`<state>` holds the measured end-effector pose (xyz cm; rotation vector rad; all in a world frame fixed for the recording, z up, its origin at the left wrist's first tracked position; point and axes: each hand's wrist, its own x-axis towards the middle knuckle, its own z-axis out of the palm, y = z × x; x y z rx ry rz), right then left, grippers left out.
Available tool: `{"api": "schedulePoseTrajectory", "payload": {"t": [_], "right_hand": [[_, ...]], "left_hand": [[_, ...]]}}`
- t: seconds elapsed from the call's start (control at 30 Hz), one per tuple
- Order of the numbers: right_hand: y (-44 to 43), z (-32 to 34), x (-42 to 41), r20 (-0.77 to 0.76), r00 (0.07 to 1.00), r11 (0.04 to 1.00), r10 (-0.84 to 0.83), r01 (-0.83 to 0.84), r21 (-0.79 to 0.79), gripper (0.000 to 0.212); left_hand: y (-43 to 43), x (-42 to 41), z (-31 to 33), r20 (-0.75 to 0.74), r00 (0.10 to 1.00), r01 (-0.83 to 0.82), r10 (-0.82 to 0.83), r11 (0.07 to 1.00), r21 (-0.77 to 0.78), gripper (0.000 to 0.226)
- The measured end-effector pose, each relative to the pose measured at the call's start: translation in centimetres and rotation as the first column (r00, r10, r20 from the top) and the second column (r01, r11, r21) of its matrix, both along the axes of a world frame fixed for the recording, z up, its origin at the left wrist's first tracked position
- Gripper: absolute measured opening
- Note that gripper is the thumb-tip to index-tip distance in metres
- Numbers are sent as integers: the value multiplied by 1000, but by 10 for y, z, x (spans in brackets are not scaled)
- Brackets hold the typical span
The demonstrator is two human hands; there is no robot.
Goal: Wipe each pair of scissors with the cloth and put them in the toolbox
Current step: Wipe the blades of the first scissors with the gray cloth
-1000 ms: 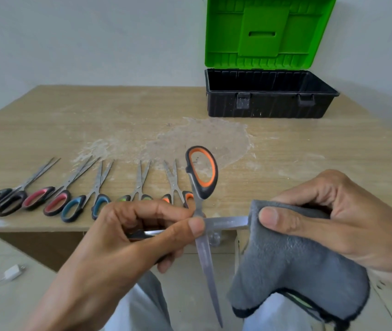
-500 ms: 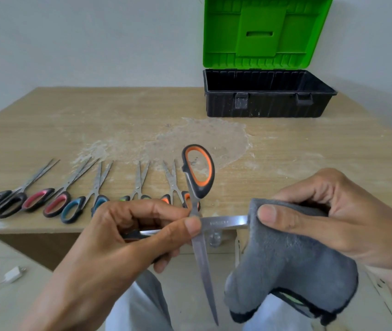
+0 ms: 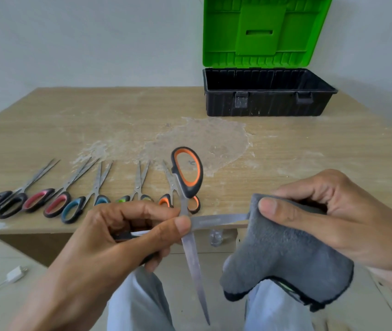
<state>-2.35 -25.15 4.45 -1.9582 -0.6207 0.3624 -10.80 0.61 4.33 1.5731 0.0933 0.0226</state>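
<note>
Wiping is the step in hand: the orange-handled scissors (image 3: 191,249) are held in the air in front of the near edge of the table (image 3: 309,158), spread wide into a cross. One blade (image 3: 216,220) runs out to the right and the other blade (image 3: 197,278) points down toward the person's lap. The left hand (image 3: 118,235) pinches the scissors at the pivot, its fingers curled round the hidden lower handle. The right hand (image 3: 333,218) grips the grey cloth (image 3: 281,259) folded over the outer part of the right-pointing blade, thumb (image 3: 276,209) pressing on top.

To do this well, the stroke should probably run from pivot to tip, with the cloth wrapped over the blunt back of the blade so the fingers stay off the cutting edge. The left pinch needs to stay firm, or the blades may swing shut onto the cloth. The downward blade is bare and aimed at the legs, so it calls for care, and it likely needs its own pass.

Five more pairs (image 3: 71,199) lie in a row on the table's near left. The toolbox (image 3: 266,103) stands open at the far right, its green lid (image 3: 264,32) upright; what shows of its inside holds no scissors.
</note>
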Motion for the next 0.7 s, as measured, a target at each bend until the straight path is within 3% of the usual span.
{"api": "schedulePoseTrajectory", "payload": {"t": [0.2,0.43,0.57,0.7], "right_hand": [[2,1,0,1,1000,999,30,-30,-16,59],[6,-1,-2,29,999,998,27,-28,52,56],[1,-6,-2,53,998,996,-37,32,86,58],[-5,-5,-4,11,993,976,-118,113,186,42]], "left_hand": [[0,2,-2,51,997,47,-51,997,69,38],[-1,3,-4,36,998,46,-48,997,56,37],[-7,5,-2,43,996,73,-76,995,71,21],[-3,5,-2,24,1000,0,0,1000,-7,24]]}}
